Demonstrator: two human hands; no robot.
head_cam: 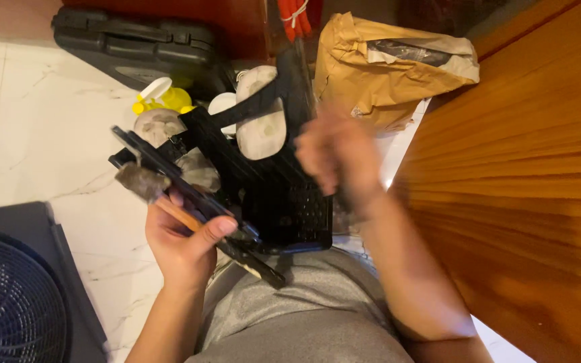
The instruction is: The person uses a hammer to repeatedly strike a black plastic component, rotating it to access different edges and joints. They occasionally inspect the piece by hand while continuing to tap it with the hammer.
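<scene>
R hand was motion-blurred, grip unreadable. Fan cut off at bottom-left pic edge. Black crate hid the floor beneath; contents partly covered by sandal.

black crate — white marbled floor

White marbled floor, wooden furniture at right, black fan at lower left.

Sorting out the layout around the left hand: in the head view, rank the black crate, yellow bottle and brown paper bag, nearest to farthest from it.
From the left hand:
1. Black crate, just right of it.
2. Yellow bottle, above, on the floor.
3. Brown paper bag, upper right.
</scene>
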